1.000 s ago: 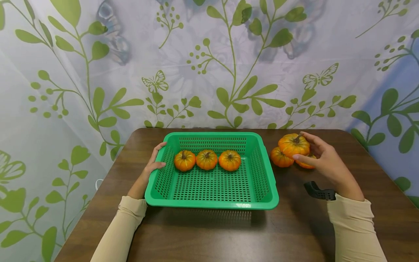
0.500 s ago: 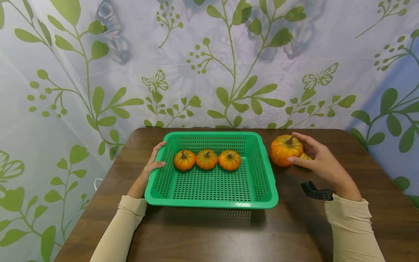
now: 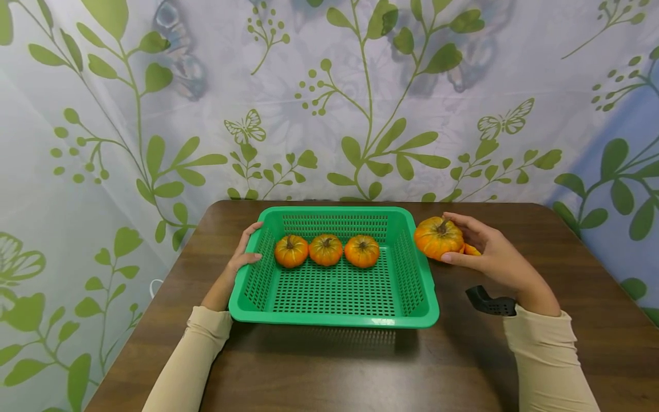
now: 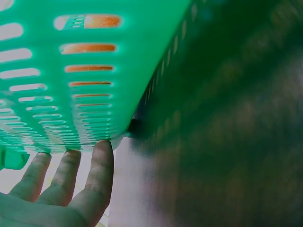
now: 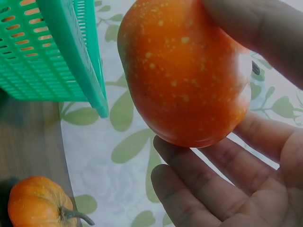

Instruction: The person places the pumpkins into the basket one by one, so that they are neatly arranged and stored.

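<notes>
A green plastic basket [image 3: 334, 319] with slotted walls stands on the table. In it, three small orange pumpkins [image 3: 326, 250] sit in a row toward the back. My left hand [image 3: 241, 257] grips the basket's left rim, thumb on top; the left wrist view shows fingertips [image 4: 102, 151] against the outer wall. Just off the basket's right rim, my right hand [image 3: 486, 252] holds another pumpkin [image 3: 437, 239] between thumb and fingers, raised above the table. Its rounded orange side fills the middle of the right wrist view.
Part of a pumpkin [image 3: 471, 249] shows behind the held one; the right wrist view has a pumpkin [image 5: 38, 203] on the table. A leaf-patterned cloth [image 3: 329, 114] hangs behind the brown wooden table [image 3: 319, 372]. A black band piece [image 3: 491, 301] is at my right wrist.
My right hand has carried its pumpkin left, from over the other pumpkins on the table to beside the basket's right rim. The left hand and basket have stayed in place.
</notes>
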Available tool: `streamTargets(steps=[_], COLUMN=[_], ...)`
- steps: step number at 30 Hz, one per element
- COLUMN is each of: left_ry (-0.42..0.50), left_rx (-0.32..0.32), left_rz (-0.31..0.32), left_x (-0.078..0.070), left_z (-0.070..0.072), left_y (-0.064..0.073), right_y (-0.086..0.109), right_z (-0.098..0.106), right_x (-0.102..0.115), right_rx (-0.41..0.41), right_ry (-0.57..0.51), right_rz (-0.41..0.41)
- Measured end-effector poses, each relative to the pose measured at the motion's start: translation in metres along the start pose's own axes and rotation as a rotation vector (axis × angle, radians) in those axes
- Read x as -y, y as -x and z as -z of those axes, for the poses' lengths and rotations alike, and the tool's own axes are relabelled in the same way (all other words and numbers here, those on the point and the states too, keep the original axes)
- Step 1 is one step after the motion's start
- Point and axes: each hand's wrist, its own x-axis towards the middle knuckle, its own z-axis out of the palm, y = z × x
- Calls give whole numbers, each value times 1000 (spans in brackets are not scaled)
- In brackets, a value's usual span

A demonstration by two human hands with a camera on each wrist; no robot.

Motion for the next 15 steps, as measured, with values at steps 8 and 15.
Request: streamTargets(steps=[8, 15], left_ry=[-16, -12], left_rx=[25, 14], left_rz=[-42, -33], left_x=[3, 2], left_z=[1, 1], left_y=[-1, 0], right_y=[-1, -3], right_z=[-8, -16], right_x=[5, 9], right_rx=[56, 118], right_ry=[-48, -78], right_rz=[19, 34])
